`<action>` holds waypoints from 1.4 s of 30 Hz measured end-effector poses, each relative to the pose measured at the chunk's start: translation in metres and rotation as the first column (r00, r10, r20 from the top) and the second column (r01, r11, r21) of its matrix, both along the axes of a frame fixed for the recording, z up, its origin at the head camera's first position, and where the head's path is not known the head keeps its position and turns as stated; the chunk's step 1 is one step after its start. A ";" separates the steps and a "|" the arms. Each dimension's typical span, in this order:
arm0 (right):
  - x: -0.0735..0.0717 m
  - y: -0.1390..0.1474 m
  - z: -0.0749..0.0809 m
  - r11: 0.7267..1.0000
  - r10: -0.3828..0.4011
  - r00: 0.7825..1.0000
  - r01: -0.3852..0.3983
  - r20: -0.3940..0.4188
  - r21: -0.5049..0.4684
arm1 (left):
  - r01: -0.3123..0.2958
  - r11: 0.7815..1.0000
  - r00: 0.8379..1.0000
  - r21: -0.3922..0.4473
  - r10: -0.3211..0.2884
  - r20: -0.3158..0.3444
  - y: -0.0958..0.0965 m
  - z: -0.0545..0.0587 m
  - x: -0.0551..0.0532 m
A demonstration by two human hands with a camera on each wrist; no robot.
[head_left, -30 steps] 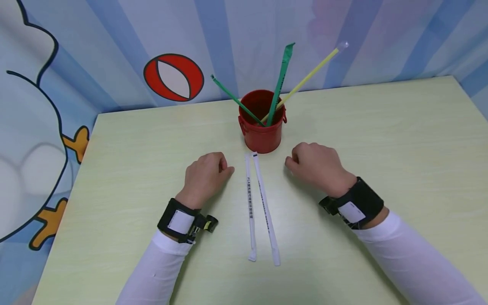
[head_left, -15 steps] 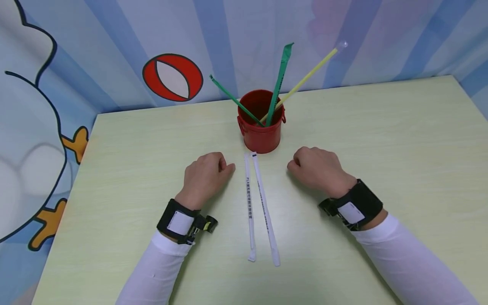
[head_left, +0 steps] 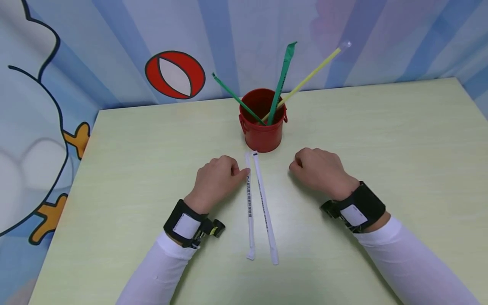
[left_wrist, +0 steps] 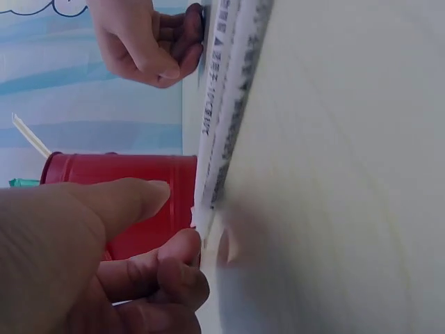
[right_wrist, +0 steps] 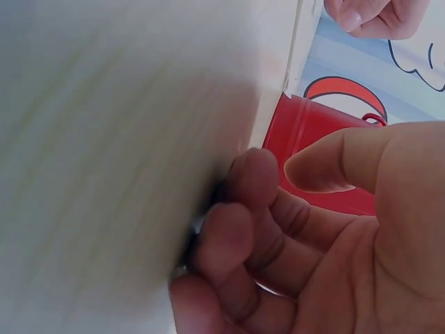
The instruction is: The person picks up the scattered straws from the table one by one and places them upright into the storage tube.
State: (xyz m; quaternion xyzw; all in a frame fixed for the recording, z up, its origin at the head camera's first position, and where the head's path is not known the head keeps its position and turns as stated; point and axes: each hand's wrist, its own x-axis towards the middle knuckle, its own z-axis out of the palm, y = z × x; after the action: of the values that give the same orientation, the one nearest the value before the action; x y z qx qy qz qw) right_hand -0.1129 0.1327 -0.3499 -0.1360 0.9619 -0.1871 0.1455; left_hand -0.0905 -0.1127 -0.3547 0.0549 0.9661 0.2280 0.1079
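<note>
Left straw [head_left: 249, 207], probably light and easily crushed, lay beside the fingertips of your left hand [head_left: 215, 181]; pinching gently there seemed best. Your right hand [head_left: 321, 173] likewise had loosely curled fingers, both gripping nothing.

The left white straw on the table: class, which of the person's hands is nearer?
Left. The left hand is just left of that straw, its thumb tip overlapping it in the head view; the right hand is farther off, right of the other white straw.
</note>
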 end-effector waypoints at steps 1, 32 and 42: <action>0.000 0.000 0.000 1.000 0.000 1.000 0.000 0.000 0.000 | 0.008 1.000 1.000 -0.004 -0.008 0.010 0.002 0.000 0.001; 0.001 0.000 0.001 1.000 -0.002 1.000 0.002 -0.012 0.004 | -0.005 1.000 1.000 -0.026 0.006 0.017 -0.001 0.002 0.001; 0.000 0.000 0.000 1.000 -0.001 1.000 0.001 -0.006 0.001 | -0.065 0.997 0.997 0.027 0.067 -0.045 -0.014 0.011 -0.003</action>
State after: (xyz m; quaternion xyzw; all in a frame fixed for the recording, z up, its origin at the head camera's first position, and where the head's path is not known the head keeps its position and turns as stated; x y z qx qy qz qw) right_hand -0.1127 0.1330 -0.3498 -0.1359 0.9625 -0.1864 0.1425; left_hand -0.0937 -0.1268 -0.3441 0.0295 0.9667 0.2423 0.0774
